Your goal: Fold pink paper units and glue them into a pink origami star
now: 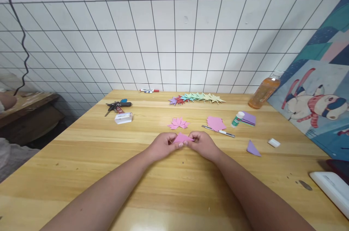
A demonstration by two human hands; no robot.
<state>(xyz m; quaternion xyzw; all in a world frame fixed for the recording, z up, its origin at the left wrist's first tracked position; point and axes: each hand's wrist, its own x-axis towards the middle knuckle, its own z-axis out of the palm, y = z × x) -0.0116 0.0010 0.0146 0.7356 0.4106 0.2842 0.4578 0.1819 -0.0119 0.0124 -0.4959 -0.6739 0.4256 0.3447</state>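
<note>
Pink triangle [182, 138], pinched by left fingers [177, 146] and right fingers [190, 145], seems part-folded; folded pieces [179, 123] at twelve o'clock, flat squares [216, 123] at two.

no readable text, blurred print on bottle [264, 92], glue stick [237, 119], small white box [123, 118]

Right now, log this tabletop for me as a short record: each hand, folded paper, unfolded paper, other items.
Left hand: pinching one end of a pink folded triangle
Right hand: pinching its other end
Other folded paper: pink fan, purple triangle, multicoloured row
Unfolded paper: pink stack, purple-topped stack
Other items: glue stick, bottle, keys
</note>
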